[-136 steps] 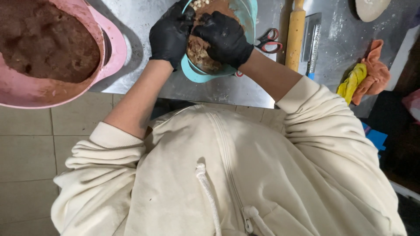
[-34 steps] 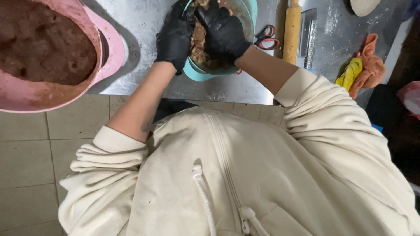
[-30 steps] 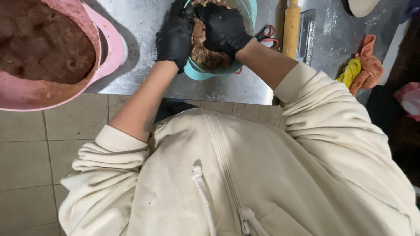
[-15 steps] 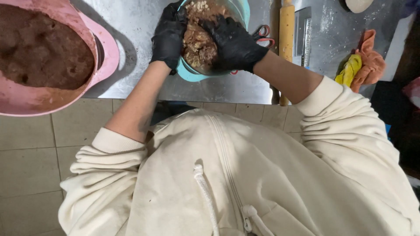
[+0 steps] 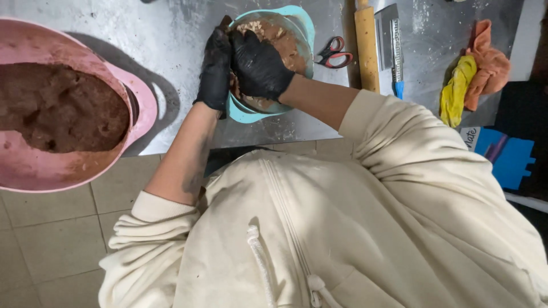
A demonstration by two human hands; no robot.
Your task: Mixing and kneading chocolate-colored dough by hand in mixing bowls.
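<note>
Pink tub (image 5: pixel 34 171) left; scissors (image 5: pixel 334 52), rolling pin (image 5: pixel 367 48) right.

Worktop (image 5: pixel 171 34): bare metal sheet, dull grey, dusted with pale flour marks; overhead light gives a soft sheen and casts dark shadows on it; below the worktop's near edge, floor (image 5: pixel 51 239) of square beige tiles with thin grey joints; right of the worktop, a dark, unlit area.

My teal bowl (image 5: pixel 299 23) sits upright at 12 o'clock on the table, packed with lumpy brown dough (image 5: pixel 282 43), crumbly pale bits on top.
</note>
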